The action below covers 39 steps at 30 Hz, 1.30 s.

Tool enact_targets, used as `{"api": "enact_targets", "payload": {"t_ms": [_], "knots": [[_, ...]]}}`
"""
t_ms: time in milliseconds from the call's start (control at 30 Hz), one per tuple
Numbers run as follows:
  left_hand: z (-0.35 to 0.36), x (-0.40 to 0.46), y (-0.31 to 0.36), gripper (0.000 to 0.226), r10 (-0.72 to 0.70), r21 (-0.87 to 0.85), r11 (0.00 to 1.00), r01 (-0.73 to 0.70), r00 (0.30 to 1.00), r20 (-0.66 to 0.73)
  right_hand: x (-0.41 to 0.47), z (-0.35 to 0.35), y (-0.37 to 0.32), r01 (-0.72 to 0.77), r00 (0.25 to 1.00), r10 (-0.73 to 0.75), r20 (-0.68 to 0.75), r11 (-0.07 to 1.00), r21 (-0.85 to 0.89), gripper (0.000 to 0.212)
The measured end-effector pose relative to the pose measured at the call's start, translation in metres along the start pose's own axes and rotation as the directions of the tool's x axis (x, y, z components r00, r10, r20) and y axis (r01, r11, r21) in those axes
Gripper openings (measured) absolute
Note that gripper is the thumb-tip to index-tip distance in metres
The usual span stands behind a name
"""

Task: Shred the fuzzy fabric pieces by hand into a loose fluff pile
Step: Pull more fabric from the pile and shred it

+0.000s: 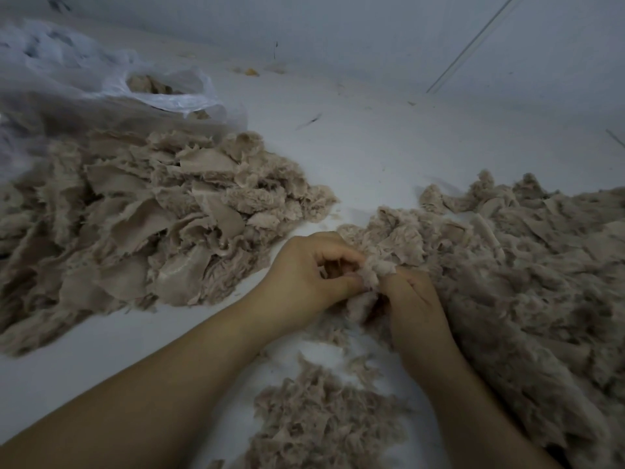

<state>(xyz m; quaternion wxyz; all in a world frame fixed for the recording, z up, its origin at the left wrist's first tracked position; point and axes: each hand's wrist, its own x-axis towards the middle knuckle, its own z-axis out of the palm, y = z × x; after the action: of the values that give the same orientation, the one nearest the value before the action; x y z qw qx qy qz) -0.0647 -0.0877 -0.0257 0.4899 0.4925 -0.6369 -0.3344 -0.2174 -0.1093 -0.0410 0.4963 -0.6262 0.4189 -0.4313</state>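
Left hand: the left hand (pixel 304 275) has its fingers curled, thumb and fingertips pinching a small tuft of fuzzy fabric (pixel 375 272).
Right hand: the right hand (pixel 414 306) grasps the same tuft from the other side, fingers curled round it, knuckles toward the camera.
Tuft: held between both hands, just above the edge of the fluff pile (pixel 527 289) (which spreads to the right and partly under the right forearm).
Small fluff heap: a loose clump (pixel 321 424) lies between the two forearms, near the bottom edge.
Fabric pieces: a heap of larger, flat-backed fuzzy pieces (pixel 152 218) sits left of the hands, apart from the fluff pile.
Bag: a translucent plastic bag (pixel 101 82) lies behind that heap, mouth open, with a few tan pieces (pixel 152 85) visible inside.
Surface: pale white surface (pixel 355 147) under everything.
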Motion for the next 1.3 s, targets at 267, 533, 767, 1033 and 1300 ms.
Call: {"api": "enact_targets", "payload": {"t_ms": [267, 533, 767, 1033, 1300], "knots": [[0.004, 0.001, 0.000, 0.041, -0.155, -0.156, 0.978, 0.142, 0.985, -0.081, -0.001, 0.000, -0.002, 0.074, 0.997, -0.074, 0.033, 0.997, 0.005, 0.058], [-0.001, 0.001, -0.005, 0.038, -0.344, -0.382, 0.876, 0.293, 0.936, -0.071, 0.004, -0.002, 0.003, -0.003, 0.995, 0.006, -0.098, 0.999, 0.033, 0.042], [0.000, 0.000, -0.004, 0.036, -0.359, -0.385, 0.862, 0.329, 0.933, -0.005, 0.003, -0.001, 0.003, 0.078, 0.995, -0.075, -0.073, 0.996, 0.033, 0.041], [-0.024, 0.001, -0.005, 0.019, -0.349, -0.216, 0.914, 0.344, 0.937, 0.017, 0.006, -0.005, 0.009, 0.045, 0.985, -0.030, -0.168, 0.995, 0.087, 0.052], [-0.039, -0.003, 0.020, 0.004, -0.449, 0.360, 0.893, 0.269, 0.505, 0.737, 0.005, -0.003, 0.005, 0.088, 0.984, -0.078, -0.162, 0.994, 0.056, 0.053]]}}
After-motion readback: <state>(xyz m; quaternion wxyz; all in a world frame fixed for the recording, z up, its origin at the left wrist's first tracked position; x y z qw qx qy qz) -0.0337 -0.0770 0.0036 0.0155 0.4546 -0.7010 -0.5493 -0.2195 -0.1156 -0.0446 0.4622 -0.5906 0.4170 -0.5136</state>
